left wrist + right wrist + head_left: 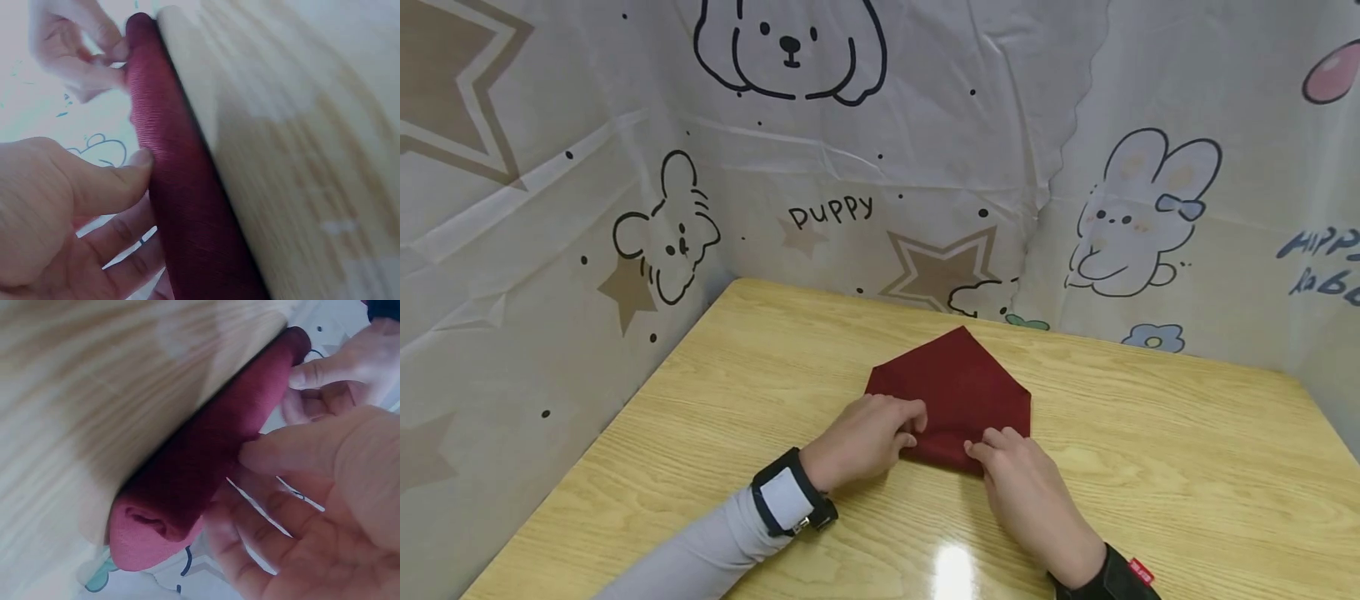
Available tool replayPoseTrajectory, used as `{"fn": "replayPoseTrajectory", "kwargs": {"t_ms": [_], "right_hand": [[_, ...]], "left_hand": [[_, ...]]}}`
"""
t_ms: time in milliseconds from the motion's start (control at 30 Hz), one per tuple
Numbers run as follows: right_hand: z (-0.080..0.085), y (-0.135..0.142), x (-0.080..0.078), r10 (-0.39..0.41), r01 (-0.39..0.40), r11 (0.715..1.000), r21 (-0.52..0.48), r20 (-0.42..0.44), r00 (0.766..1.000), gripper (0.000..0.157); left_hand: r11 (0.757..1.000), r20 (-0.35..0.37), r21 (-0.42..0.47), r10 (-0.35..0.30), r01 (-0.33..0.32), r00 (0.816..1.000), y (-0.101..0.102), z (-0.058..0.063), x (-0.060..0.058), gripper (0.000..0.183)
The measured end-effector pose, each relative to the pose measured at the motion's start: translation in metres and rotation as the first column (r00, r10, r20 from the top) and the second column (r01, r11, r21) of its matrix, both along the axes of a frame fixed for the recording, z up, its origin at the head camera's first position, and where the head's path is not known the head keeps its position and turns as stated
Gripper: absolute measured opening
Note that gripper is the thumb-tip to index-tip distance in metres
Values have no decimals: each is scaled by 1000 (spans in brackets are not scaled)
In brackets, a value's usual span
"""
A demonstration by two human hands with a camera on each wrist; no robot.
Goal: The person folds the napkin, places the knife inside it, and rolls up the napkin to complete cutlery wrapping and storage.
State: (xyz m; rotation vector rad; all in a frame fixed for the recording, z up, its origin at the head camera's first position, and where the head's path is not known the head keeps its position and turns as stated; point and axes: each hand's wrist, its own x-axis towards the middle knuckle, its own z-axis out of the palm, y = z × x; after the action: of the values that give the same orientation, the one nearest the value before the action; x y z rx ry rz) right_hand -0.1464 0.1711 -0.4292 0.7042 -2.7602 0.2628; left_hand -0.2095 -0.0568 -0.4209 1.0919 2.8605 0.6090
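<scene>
Cloth (958,387), dark red, is what I have in both grips. The left hand (865,433) pinches its rolled near edge, thumb on the roll and fingers behind it; the right hand (1030,492) pinches the same roll farther along, just as narrowly. From the right wrist view I can make out the roll's end, its layers curled inward. Behind the left grip I see a black strap with a pale patch (786,497), then a light grey sleeve (700,546); behind the right grip, a dark band (1108,579) with a red tag (1141,571).

Under both grips I have a table (700,400) of yellowish wood grain, glossy enough to show a bright reflection (953,571) on the person's side. Beyond the grips the cloth spreads out, its far corner pointing close to the table's back edge. Past that hangs a pale, creased sheet (925,150), printed with an outlined brown star (943,271) ahead of the grips, a mouse-like figure (673,242) to their left, and a rabbit (1135,221) above a blue flower (1153,337) to their right.
</scene>
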Motion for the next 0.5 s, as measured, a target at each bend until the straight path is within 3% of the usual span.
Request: {"fn": "replayPoseTrajectory", "kwargs": {"t_ms": [200, 333, 500], "right_hand": [[-4, -1, -5, -40, 40, 999, 1, -6, 999, 31], [-4, -1, -7, -76, 76, 997, 4, -4, 997, 30], [-2, -1, -7, -97, 96, 995, 36, 35, 995, 25]], "left_hand": [[999, -99, -17, 32, -34, 995, 2, -5, -1, 14], [998, -157, -56, 18, -27, 987, 3, -5, 2, 13], [991, -158, -129, -7, -14, 987, 3, -1, 6, 8]]}}
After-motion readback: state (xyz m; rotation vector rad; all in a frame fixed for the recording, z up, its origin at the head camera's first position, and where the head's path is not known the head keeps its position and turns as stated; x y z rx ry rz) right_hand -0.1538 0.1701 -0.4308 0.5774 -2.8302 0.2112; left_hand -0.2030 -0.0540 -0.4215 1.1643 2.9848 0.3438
